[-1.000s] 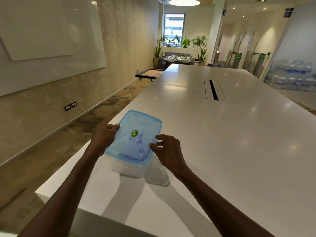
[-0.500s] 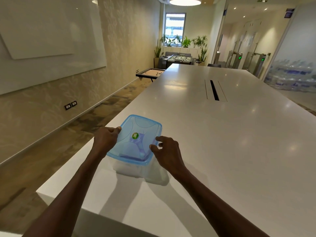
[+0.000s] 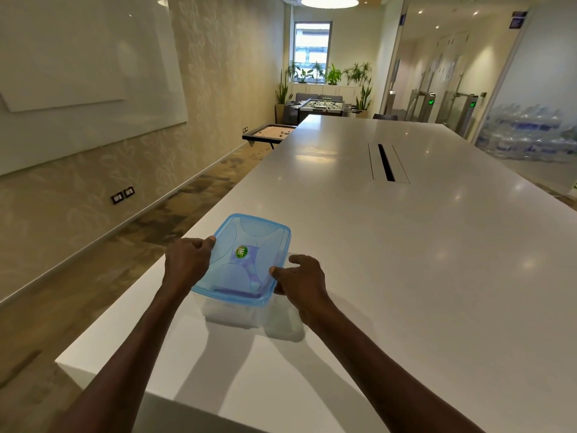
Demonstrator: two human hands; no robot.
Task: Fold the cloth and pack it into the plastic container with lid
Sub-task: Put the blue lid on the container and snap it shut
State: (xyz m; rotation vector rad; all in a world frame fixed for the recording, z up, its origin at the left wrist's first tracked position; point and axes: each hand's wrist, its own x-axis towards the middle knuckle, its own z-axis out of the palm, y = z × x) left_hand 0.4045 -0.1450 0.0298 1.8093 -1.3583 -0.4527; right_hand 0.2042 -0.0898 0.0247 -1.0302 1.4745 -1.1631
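A clear plastic container (image 3: 229, 312) stands on the white table (image 3: 390, 245) near its left edge. A translucent blue lid (image 3: 259, 242) with a green sticker lies on top of it. Purple cloth (image 3: 253, 276) shows faintly through the lid, inside the container. My left hand (image 3: 185, 265) grips the lid's left edge, thumb on top. On the right edge rests my right hand (image 3: 301, 281), thumb on the lid and fingers curled beside the container wall.
The table's left edge and near corner (image 3: 62, 359) lie close to the container; carpeted floor lies beyond. A cable slot (image 3: 386, 162) is set in the table farther back. A low game board (image 3: 268, 132) and plants stand at the room's far end.
The lid and container sit a little lower and nearer to me in view. My hands stay on both sides of the lid, pressing its edges.
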